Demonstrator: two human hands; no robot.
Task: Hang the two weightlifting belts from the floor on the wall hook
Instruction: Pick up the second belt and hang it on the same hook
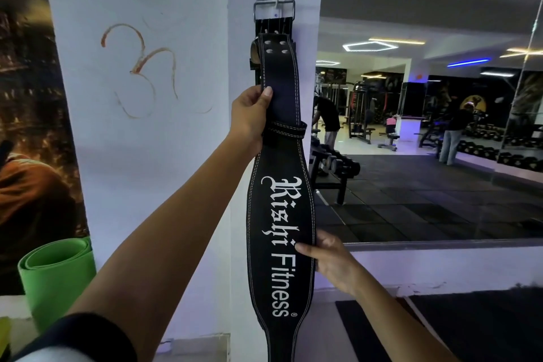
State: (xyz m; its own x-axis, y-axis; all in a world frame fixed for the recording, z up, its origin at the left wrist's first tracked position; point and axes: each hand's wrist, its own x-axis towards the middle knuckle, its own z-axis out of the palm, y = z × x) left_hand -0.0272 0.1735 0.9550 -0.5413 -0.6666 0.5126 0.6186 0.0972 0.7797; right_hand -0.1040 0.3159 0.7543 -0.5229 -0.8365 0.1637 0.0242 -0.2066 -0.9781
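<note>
A black weightlifting belt (280, 214) with white lettering hangs down the white pillar. Its steel buckle (273, 9) sits over a small white wall hook (276, 3). My left hand (249, 117) grips the belt's narrow upper strap, thumb on the front. My right hand (332, 261) holds the right edge of the wide padded part, fingers on the lettering. Behind the strap near the top a second dark piece with a brown edge (255, 53) shows; I cannot tell whether it is the other belt.
A rolled green mat (55, 273) stands at the lower left against a dark poster (29, 126). A large wall mirror (426, 126) on the right reflects dumbbell racks, machines and people. Black floor mats (470, 329) lie at the lower right.
</note>
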